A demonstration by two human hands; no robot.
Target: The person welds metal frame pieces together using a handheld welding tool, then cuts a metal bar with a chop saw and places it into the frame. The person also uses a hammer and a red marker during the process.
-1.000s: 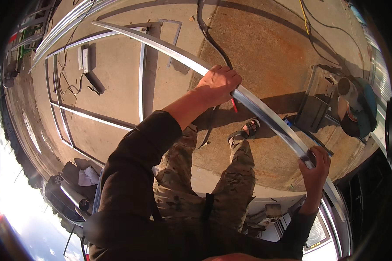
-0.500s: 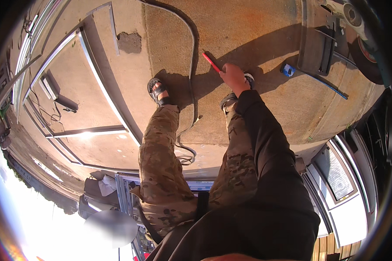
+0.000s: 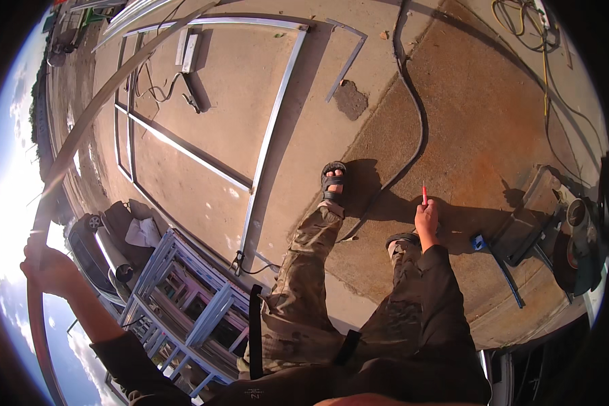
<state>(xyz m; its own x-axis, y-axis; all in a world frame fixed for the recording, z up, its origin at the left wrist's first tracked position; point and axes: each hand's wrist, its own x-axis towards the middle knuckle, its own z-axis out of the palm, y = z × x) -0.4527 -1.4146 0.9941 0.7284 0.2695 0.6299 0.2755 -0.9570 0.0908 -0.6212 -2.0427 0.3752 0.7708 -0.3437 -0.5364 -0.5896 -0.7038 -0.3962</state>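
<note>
My left hand (image 3: 47,269) is raised at the far left, closed around a long curved metal strip (image 3: 81,135) that arcs up toward the top of the view. My right hand (image 3: 427,218) hangs low beside my right knee and holds a thin red marker (image 3: 424,194) pointing up. Below it are my sandalled feet (image 3: 333,181) on the rust-stained concrete.
A metal frame of thin bars (image 3: 267,145) lies flat on the concrete ahead. A black cable (image 3: 421,122) snakes past my feet. A cutting machine (image 3: 575,230) and a blue-handled tool (image 3: 484,245) sit at right. A blue-grey frame stack (image 3: 183,298) lies lower left.
The view swung round to the left. My left hand with the curved strip came into sight at the far left. My right hand, holding the red marker, dropped from the ground to beside my knee.
</note>
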